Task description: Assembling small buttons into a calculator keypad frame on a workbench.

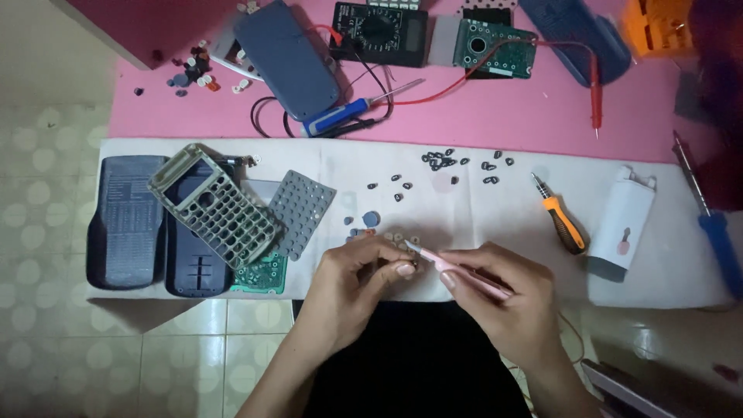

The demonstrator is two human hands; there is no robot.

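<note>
Pink tweezers (pixel 457 271), gripped in the right hand (pixel 503 298), meet a tiny part (pixel 412 264) pinched in the left hand (pixel 352 286), over a white cloth (pixel 464 209) near an orange screwdriver (pixel 563 220).

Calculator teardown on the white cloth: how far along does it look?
Done: the grey keypad frame, grey rubber key mat and green circuit board lie separated. In hand: the right hand holds pink tweezers to a small part pinched by the left hand. Left: small dark loose keys remain scattered.
</note>
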